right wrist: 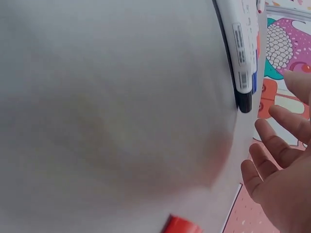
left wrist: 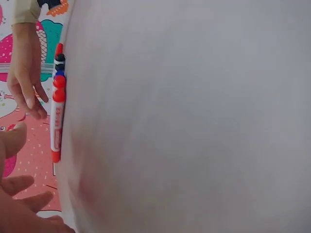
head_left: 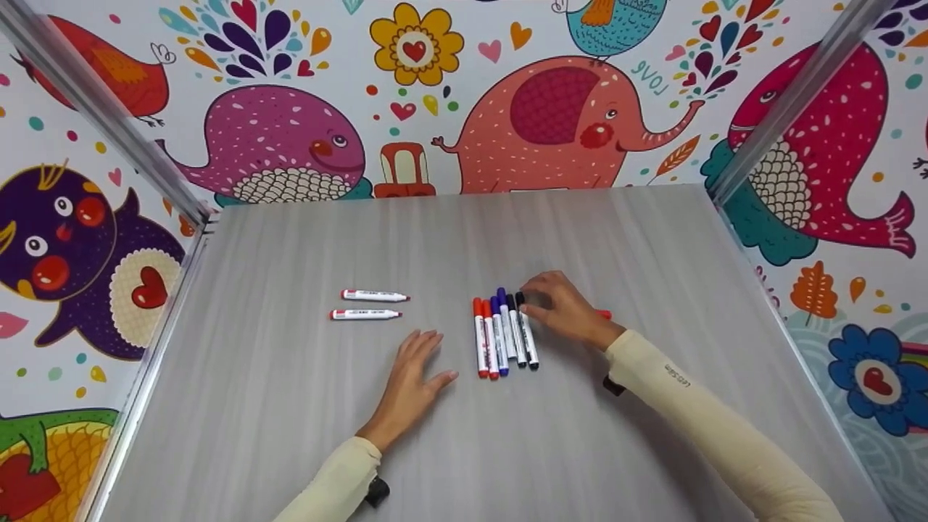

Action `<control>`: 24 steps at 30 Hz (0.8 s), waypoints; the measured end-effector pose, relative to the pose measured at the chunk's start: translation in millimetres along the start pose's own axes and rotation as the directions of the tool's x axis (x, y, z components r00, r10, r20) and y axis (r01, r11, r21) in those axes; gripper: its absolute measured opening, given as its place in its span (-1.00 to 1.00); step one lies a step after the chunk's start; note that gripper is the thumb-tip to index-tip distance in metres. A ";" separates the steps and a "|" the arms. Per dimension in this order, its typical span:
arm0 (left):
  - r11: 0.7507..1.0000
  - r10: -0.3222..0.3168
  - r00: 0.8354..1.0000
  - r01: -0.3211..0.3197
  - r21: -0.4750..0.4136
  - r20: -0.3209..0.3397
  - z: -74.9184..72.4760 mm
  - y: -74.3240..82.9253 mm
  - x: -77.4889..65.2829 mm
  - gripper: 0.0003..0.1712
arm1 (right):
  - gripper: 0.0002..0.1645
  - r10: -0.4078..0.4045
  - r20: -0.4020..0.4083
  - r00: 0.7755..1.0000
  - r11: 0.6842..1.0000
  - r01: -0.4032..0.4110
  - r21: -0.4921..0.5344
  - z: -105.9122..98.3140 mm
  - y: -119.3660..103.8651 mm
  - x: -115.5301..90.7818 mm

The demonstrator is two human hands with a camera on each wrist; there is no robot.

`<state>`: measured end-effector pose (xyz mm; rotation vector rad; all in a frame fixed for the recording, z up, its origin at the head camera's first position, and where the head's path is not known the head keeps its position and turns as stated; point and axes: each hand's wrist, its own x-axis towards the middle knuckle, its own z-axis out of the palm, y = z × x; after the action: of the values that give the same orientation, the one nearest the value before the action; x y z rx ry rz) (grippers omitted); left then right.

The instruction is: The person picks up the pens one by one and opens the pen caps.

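Observation:
Several capped markers stand side by side in a row on the table: red markers (head_left: 480, 339) at the left, blue markers (head_left: 502, 333) in the middle, and black markers (head_left: 527, 337) at the right. My right hand (head_left: 562, 308) is by the upper end of the rightmost black marker. In the right wrist view its fingers (right wrist: 279, 145) are relaxed and apart from that marker's black end (right wrist: 244, 101). Left of the row, my left hand (head_left: 409, 384) hovers with fingers spread and holds nothing. In the left wrist view a red marker (left wrist: 57, 124) lies beyond its fingertips.
Two white markers with red ends, an upper one (head_left: 375, 296) and a lower one (head_left: 365, 315), lie on the table's left half. A red object (head_left: 603, 315) shows partly behind my right wrist. Printed walls (head_left: 406, 94) and metal posts (head_left: 797, 101) border the grey table (head_left: 290, 406).

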<state>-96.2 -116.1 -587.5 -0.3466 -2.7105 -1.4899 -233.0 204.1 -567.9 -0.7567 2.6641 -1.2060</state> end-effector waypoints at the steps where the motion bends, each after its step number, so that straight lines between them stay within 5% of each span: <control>1: 1.000 -0.001 1.000 0.001 -0.003 -0.003 2.5 0.6 -0.7 -0.25 | -0.59 0.004 0.006 1.000 1.000 -0.004 0.010 1.5 -0.7 0.6; 16: 1.000 -0.008 0.999 0.008 -0.022 0.036 28.2 9.4 -2.1 -0.18 | -0.24 -0.017 0.054 0.998 1.000 0.016 0.012 26.9 -12.7 11.1; 24: 1.000 0.019 1.000 -0.019 0.016 -0.010 41.1 11.6 0.7 -0.20 | -0.23 -0.072 0.058 0.996 0.997 0.073 -0.017 38.1 -10.4 19.3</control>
<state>-91.2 -75.5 -600.0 -0.3626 -2.7020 -1.4600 -234.0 163.4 -584.2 -0.8839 2.6265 -1.1583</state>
